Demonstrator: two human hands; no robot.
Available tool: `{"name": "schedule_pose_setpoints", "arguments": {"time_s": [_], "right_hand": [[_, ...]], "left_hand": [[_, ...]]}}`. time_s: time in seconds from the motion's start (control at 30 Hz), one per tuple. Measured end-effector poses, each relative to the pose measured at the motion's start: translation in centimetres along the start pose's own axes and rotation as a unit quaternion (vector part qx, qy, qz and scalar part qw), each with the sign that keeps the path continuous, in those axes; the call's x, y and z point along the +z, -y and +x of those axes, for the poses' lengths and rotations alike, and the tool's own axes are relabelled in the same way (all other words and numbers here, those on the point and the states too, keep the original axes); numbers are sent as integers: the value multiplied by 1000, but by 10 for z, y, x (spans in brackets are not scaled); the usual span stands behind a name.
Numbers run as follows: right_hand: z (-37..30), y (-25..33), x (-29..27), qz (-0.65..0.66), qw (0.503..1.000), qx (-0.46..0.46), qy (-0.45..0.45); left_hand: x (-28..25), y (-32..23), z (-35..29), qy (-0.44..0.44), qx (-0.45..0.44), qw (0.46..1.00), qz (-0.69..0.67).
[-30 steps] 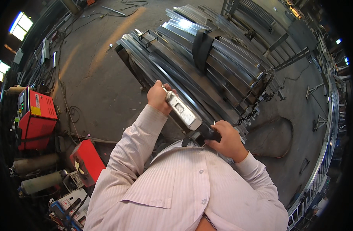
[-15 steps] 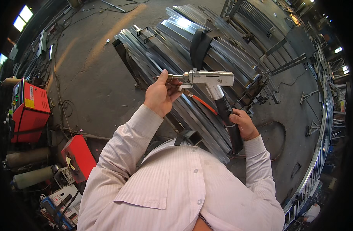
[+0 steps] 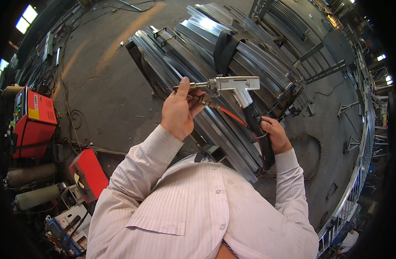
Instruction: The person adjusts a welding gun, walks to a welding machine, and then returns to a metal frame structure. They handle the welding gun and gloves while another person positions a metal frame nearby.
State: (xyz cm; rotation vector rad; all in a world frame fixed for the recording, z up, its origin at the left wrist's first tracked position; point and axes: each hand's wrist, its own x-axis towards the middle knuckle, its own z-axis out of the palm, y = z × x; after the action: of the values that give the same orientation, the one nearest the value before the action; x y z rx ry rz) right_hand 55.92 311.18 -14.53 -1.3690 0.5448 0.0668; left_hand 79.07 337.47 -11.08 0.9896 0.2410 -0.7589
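Observation:
I hold a pistol-shaped silver welding gun (image 3: pixel 233 84) up in front of me, its nozzle pointing left. My left hand (image 3: pixel 179 110) pinches the thin nozzle tip and the wire feed tube beneath it. My right hand (image 3: pixel 273 134) is wrapped around the black hose-covered handle (image 3: pixel 254 121) below the gun body. An orange cable (image 3: pixel 231 116) runs down from the nozzle area toward the hose. Beneath the gun lies a stack of long galvanised steel profiles (image 3: pixel 185 56) on the floor.
A black strap (image 3: pixel 224 49) binds the upper bundle of profiles. Red welding machines (image 3: pixel 31 121) (image 3: pixel 88 172) and gas cylinders (image 3: pixel 27 175) stand at the left. Metal frames and railings (image 3: pixel 353 190) line the right side. Cables trail over the concrete floor (image 3: pixel 107 86).
The gun was raised from chest height and turned level, nozzle to the left. My left hand followed to the nozzle tip; my right hand slid down onto the hose handle.

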Motion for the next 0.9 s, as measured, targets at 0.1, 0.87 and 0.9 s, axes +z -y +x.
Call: {"name": "schedule_pose_setpoints", "arguments": {"time_s": [0.1, 0.87, 0.9], "right_hand": [[3, 4, 0, -15, 1000, 9, 9], [49, -33, 31, -415, 880, -169, -158], [50, -33, 31, -421, 877, -171, -158]], "left_hand": [[1, 1, 0, 0, 9, 1000, 1], [-50, 56, 96, -64, 13, 995, -72], [-51, 57, 97, -60, 10, 996, -69]]}}
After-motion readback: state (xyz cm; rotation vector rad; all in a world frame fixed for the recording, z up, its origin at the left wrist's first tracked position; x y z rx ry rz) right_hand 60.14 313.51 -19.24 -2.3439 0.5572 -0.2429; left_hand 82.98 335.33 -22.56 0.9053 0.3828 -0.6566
